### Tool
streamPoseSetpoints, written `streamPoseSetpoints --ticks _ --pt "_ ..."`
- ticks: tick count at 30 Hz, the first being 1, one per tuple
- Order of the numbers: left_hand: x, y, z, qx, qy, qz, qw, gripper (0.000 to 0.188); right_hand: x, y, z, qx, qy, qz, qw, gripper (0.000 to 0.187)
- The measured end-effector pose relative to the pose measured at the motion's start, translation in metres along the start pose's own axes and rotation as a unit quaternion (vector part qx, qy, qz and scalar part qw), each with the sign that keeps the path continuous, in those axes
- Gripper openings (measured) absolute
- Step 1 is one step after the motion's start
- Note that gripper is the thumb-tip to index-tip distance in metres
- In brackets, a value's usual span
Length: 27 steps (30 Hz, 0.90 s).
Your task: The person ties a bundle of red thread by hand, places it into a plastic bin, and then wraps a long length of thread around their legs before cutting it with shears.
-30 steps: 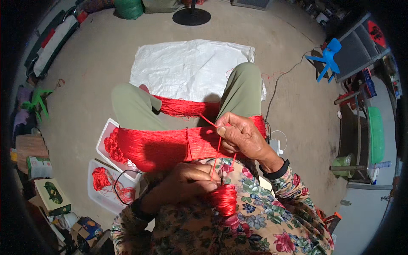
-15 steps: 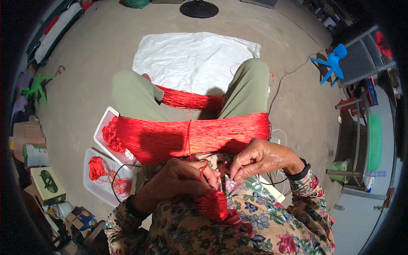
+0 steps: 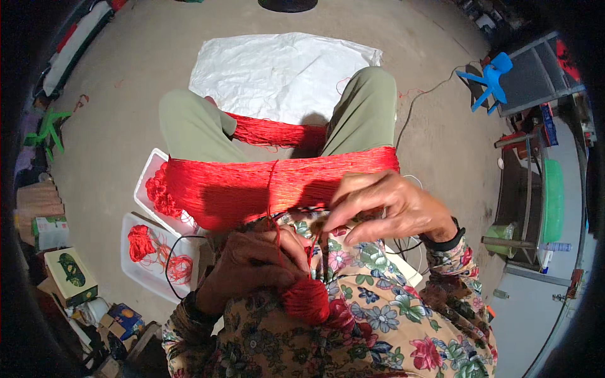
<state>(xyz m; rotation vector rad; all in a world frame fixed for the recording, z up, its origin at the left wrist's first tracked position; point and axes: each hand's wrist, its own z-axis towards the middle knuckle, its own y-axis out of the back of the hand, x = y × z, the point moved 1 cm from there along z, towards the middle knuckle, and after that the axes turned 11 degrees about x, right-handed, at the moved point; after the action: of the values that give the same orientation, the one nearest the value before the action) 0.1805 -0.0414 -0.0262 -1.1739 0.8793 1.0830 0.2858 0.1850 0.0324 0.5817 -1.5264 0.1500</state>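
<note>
- Left hand (image 3: 255, 266) gripped a small red thread bundle (image 3: 306, 303).
- Right hand (image 3: 398, 208) hovered beside that grip, fingers parted.
- Wide red skein (image 3: 315, 176) lay beyond.

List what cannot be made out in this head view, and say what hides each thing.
All in the head view:
Left hand: how its palm side grips the red thread bundle; hidden by the hand's own back.
Right hand: whether anything fine touches its fingertips; too small to tell.
Far red strands: their right end; hidden by the right trouser leg.
Black round base: its farther part; cut off by the top edge.
</note>
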Motion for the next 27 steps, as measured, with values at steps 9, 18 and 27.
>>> streamPoseSetpoints --ticks 9,18,27 --pt "-0.007 0.002 0.001 0.005 -0.053 0.092 0.994 0.011 -0.022 -0.018 0.007 0.1 0.062 0.005 0.993 0.014" --pt "-0.003 -0.003 -0.004 -0.018 -0.089 0.058 0.994 0.018 -0.015 -0.004 -0.004 -0.087 -0.077 0.073 0.991 0.011" --pt "-0.002 -0.005 -0.011 -0.012 -0.097 0.084 0.992 0.019 -0.028 -0.032 0.02 0.082 0.091 -0.035 0.992 0.02"
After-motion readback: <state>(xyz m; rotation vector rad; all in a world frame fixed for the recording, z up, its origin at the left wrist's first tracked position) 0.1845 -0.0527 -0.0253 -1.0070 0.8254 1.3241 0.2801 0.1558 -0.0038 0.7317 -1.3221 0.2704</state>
